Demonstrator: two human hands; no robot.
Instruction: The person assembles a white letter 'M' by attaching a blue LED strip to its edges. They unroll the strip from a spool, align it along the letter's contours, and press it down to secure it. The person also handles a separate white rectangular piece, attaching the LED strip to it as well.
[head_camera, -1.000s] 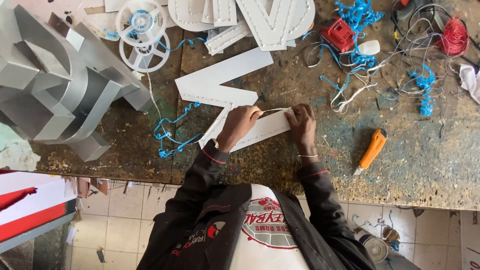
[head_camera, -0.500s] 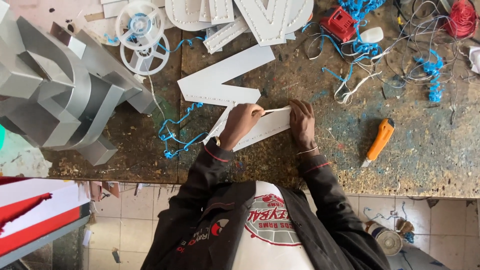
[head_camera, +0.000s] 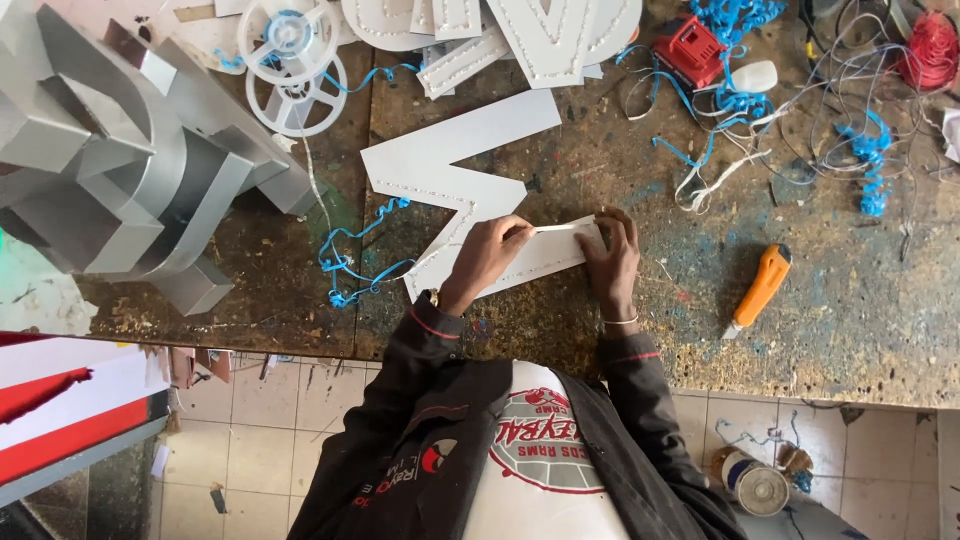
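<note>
Head view, single frame. All positions are noted against the white Z letter (head_camera: 450, 170), which lies flat on the desk (head_camera: 850, 330) directly ahead of the person's chest.

Left hand (head_camera: 490, 255): it rests on the lower bar of the Z, fingers curled together and pinched on a thin pale strip (head_camera: 562, 228). The strip runs along the upper edge of that bar toward the other hand.

Right hand (head_camera: 612, 262): it sits on the free end of the same lower bar, fingers stretched out and spread flat on the panel, with the tips at the strip's far end. I read this hand as pressing down rather than gripping. There is a thin bangle at the wrist.

The Z itself: rows of small dots follow its edges. Its upper bar points away from the person, toward a pile of further white letters (head_camera: 560, 35) just beyond the Z.

Around the Z:
- A blue wire (head_camera: 350, 262) curls just beside its lower-left corner, and part of it touches the panel edge.
- Grey metal letter shells (head_camera: 120, 170) are stacked well off to its left.
- Two white reels (head_camera: 290, 70) lie beyond its upper-left end.
- An orange knife (head_camera: 762, 288) lies on the desk to the right of the Z, apart from the right hand.
- A red block (head_camera: 690, 48) and a tangle of blue and white wires (head_camera: 740, 100) lie beyond and to the right of the Z.
</note>
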